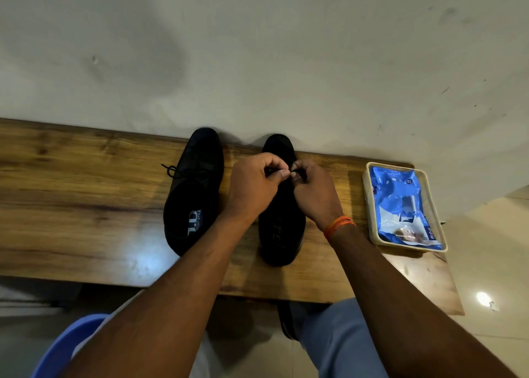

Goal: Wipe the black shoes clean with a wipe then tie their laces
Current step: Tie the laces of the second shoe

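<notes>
Two black shoes stand side by side on a wooden bench (86,206), toes toward the wall. The left shoe (194,189) has a tied bow sticking out at its left side. Over the right shoe (282,234), my left hand (254,183) and my right hand (312,189) meet above the lacing. Each hand pinches a piece of the black lace (290,173) between thumb and fingers. Most of the lace and the shoe's tongue are hidden under my hands.
A cream tray (369,194) holding a blue pack of wipes (400,206) sits at the bench's right end. A plain wall rises right behind the shoes. A blue plastic seat (63,346) and my knees are below the bench's front edge.
</notes>
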